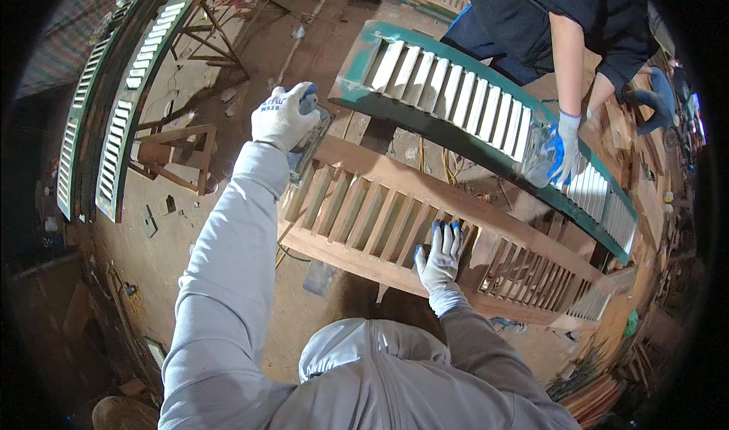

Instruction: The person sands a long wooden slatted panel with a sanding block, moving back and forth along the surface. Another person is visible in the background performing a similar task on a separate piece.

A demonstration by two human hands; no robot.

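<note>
A bare reddish-wood louvered shutter (pixel 353 249) lies lengthwise in front of me, its slats set in a long frame. My left hand (pixel 282 119), in a white glove with blue fingertips, is closed around a greyish sander (pixel 310 148) at the shutter's far left end. The tool is blurred, and my hand partly covers it. Gloved too, my right hand (pixel 440 261) rests palm down on the slats near the middle, fingers stretched out and holding nothing.
Beyond lies a green-framed shutter (pixel 363 69) with pale slats, where a co-worker's gloved hand (pixel 566 148) works a blurred tool. More green shutters (pixel 121 145) lean on stands at the left. A wooden trestle (pixel 199 153) and scattered scraps occupy the floor.
</note>
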